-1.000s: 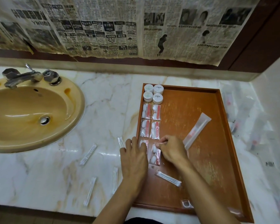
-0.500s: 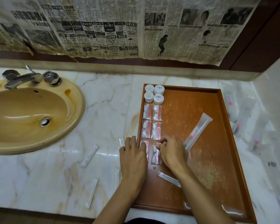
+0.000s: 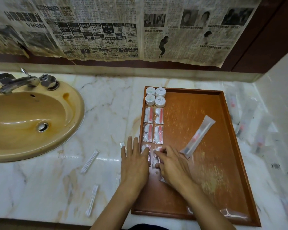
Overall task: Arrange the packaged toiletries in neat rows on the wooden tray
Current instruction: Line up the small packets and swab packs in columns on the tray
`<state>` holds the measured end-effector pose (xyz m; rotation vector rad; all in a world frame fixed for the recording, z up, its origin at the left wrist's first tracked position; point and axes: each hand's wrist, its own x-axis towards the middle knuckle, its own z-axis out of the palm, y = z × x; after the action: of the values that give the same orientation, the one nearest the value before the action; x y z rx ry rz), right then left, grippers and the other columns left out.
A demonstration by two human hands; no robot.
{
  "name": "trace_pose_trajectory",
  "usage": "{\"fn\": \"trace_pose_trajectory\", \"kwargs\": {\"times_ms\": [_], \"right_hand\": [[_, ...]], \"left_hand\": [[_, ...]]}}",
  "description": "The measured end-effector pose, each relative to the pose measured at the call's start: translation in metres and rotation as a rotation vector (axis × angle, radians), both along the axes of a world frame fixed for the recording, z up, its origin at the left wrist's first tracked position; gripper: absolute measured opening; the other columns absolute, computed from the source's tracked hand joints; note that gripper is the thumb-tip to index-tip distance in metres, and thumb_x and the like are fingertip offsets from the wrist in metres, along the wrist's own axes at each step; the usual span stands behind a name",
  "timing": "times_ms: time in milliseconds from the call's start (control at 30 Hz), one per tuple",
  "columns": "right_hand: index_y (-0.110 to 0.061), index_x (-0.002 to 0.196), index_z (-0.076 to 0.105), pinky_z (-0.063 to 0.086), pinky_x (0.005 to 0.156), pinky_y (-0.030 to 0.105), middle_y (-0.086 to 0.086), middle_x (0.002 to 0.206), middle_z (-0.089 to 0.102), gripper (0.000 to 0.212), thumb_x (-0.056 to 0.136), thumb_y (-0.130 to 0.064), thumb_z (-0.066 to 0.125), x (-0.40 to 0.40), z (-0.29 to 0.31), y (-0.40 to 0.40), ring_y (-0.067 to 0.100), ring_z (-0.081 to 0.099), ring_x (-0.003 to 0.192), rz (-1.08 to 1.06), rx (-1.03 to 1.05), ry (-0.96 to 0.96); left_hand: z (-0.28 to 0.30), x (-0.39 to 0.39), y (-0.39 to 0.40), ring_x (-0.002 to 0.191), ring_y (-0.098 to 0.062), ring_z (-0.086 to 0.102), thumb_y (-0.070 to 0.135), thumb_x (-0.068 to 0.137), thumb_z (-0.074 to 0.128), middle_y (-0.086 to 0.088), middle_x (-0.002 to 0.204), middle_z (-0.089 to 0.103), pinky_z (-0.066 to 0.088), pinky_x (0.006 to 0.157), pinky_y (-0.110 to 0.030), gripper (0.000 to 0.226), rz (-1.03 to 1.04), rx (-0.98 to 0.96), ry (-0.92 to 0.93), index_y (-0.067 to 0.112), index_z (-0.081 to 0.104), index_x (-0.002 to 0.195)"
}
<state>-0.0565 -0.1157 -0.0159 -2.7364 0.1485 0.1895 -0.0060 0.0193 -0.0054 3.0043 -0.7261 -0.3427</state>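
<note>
Right grip (image 3: 171, 165) hiding nearest packet (image 3: 156, 151)

Bathroom — sink (image 3: 32, 123), marble counter (image 3: 106, 103).

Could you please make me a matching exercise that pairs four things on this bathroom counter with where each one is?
Things:
1. round white containers
2. long clear tube packet
3. slim white stick packets
4. left hand

Places:
A. lying diagonally in the middle of the wooden tray
B. on the marble counter, left of the tray
C. far left corner of the tray, in a two-by-two block
D. flat across the tray's left edge, fingers on the nearest left sachet

Pairs: 1-C, 2-A, 3-B, 4-D
</note>
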Motion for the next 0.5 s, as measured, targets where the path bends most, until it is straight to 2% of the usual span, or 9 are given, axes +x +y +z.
{"fn": "trace_pose_trajectory", "kwargs": {"times_ms": [300, 500], "right_hand": [[-0.031, 0.137, 0.049, 0.044, 0.083, 0.028, -0.005, 0.132, 0.043, 0.056, 0.083, -0.028, 0.067, 0.0020, 0.0028, 0.0026, 0.016, 0.041, 0.118, -0.009, -0.013, 0.023], [-0.031, 0.138, 0.047, 0.042, 0.083, 0.026, -0.006, 0.132, 0.042, 0.059, 0.082, -0.026, 0.067, 0.0019, 0.0019, 0.0040, 0.014, 0.039, 0.119, -0.035, 0.010, 0.025]], "left_hand": [[0.0062, 0.0030, -0.0021, 0.147, -0.035, -0.013, 0.025, 0.098, 0.044, -0.012, 0.160, 0.007, 0.006, 0.119, -0.049, 0.040, 0.028, -0.012, 0.034, 0.029, 0.041, 0.137], [0.0074, 0.0062, -0.0022, 0.147, -0.035, -0.014, 0.026, 0.098, 0.047, -0.011, 0.160, 0.006, 0.005, 0.120, -0.049, 0.043, 0.032, -0.028, 0.072, 0.030, 0.039, 0.140]]}}
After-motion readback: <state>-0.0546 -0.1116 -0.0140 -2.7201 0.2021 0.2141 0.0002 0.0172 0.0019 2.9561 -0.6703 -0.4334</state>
